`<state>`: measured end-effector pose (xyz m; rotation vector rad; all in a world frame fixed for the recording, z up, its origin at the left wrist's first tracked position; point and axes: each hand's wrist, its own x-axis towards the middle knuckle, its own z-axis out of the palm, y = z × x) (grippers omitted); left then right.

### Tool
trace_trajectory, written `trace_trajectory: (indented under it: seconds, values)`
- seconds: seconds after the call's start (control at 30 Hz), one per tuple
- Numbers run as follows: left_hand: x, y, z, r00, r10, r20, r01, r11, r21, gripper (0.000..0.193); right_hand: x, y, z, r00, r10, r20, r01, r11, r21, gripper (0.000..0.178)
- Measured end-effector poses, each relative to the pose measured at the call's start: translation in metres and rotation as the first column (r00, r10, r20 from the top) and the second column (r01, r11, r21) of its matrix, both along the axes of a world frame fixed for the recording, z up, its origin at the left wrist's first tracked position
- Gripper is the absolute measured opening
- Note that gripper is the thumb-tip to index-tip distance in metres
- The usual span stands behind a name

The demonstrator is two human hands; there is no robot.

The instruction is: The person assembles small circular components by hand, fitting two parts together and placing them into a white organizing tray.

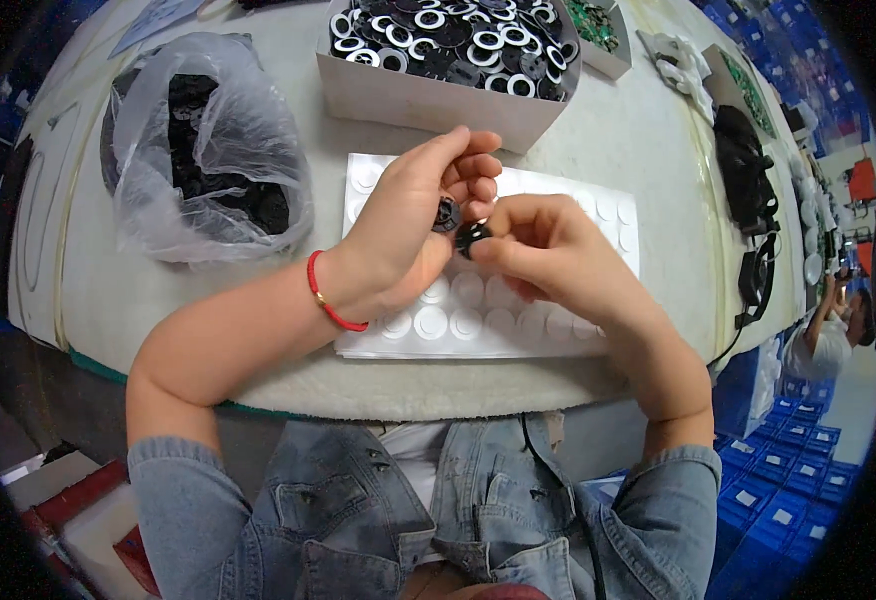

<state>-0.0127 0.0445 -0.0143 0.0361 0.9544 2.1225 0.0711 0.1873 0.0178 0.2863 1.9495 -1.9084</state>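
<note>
Left hand (408, 220): grip half-curled round a round black part (446, 215). Right hand (548, 243): grip pinching a small black part (471, 238), thumb against finger, just beside the first. Both over white sticker sheet (498, 348), near surface's (683, 190) front edge. Box (438, 105) of discs (458, 50) toward far edge; clear bag (268, 130), black pieces (196, 150) inside, toward left edge.

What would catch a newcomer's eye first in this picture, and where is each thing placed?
First, probably the box at top centre, heaped with white rings and black discs. Below it, above a white sheet of circles, the left hand and right hand each hold a small black part; a red bracelet stands out on the left wrist. At upper left sits a see-through bag of black pieces.
</note>
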Motion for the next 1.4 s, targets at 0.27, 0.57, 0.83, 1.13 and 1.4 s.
trace_trajectory:
  seconds: [0.27,0.57,0.83,1.13,1.4]
  values:
    - [0.011,0.0,0.007,0.853,-0.502,-0.144,0.496,0.865,-0.076,0.031,0.023,0.032,0.008,0.952,-0.077,-0.297,0.15,0.961,0.231,0.022]
    - [0.017,0.0,0.001,0.726,-0.546,-0.418,0.393,0.828,-0.399,0.028,0.049,0.047,0.014,0.921,0.255,-0.293,-0.027,0.793,0.608,0.014]
    - [0.016,0.001,0.001,0.707,-0.568,-0.421,0.434,0.819,-0.375,0.025,0.065,0.048,-0.002,0.842,0.436,-0.318,-0.11,0.715,0.691,0.014]
    - [0.011,0.0,-0.001,0.724,-0.564,-0.398,0.464,0.825,-0.323,0.029,0.051,0.063,0.015,0.744,0.656,-0.126,-0.429,0.614,0.662,0.008]
    - [0.011,-0.001,-0.003,0.717,-0.6,-0.356,0.522,0.8,-0.296,0.031,0.059,0.057,0.047,0.93,0.251,-0.267,-0.138,0.915,0.38,0.009]
